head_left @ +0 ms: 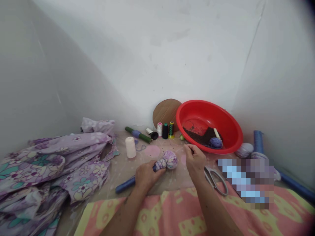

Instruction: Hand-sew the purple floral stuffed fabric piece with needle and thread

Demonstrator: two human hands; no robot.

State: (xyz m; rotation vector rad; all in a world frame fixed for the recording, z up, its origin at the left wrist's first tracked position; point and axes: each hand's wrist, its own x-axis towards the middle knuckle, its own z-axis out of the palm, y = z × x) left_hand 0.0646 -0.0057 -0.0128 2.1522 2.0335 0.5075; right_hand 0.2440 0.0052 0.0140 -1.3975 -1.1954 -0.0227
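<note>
Cloth-headed stick [170, 160]: over the table [173, 179], just past the pink-and-yellow cloth [172, 209], flowered ball pointing away to your right.
Left hand [145, 175]: you grasp the stick below its ball.
Scissors [221, 177]: beside your right wrist, handles toward you.
Right hand [195, 160]: raised, fingers curled, thumb against forefinger (whether you pinch a thread, I cannot tell).
White cone [130, 148]: upright, left of the ball.
Spools [165, 131]: three stand near the wall [128, 72].
Red basin [232, 131]: tilted toward you, purple yarn [216, 143] inside.
</note>
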